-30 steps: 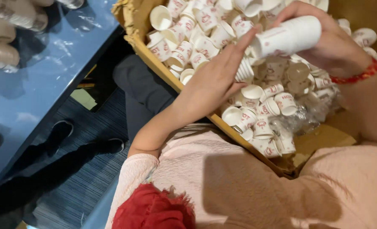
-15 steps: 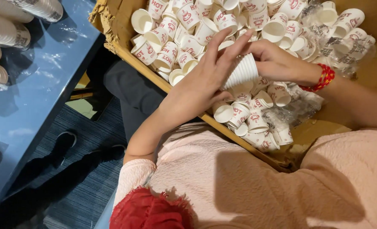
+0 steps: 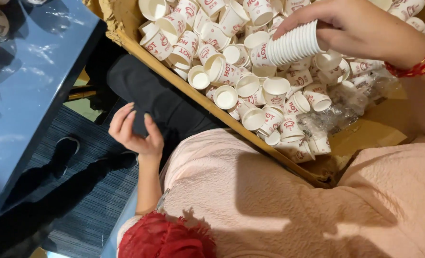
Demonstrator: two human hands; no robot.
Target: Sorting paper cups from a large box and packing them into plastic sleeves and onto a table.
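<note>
Your right hand (image 3: 360,28) clasps a nested stack of cups (image 3: 293,45); your left hand (image 3: 136,129) hangs empty, released. Many loose cups (image 3: 222,62) in the box (image 3: 174,76) remain unstacked.

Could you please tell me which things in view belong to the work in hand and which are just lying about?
In use:
- stack of nested paper cups, held in the right hand
- loose paper cups
- cardboard box holding them
- left hand, empty, outside the box

Lying about:
- blue table
- clear plastic wrap
- black shoe
</note>
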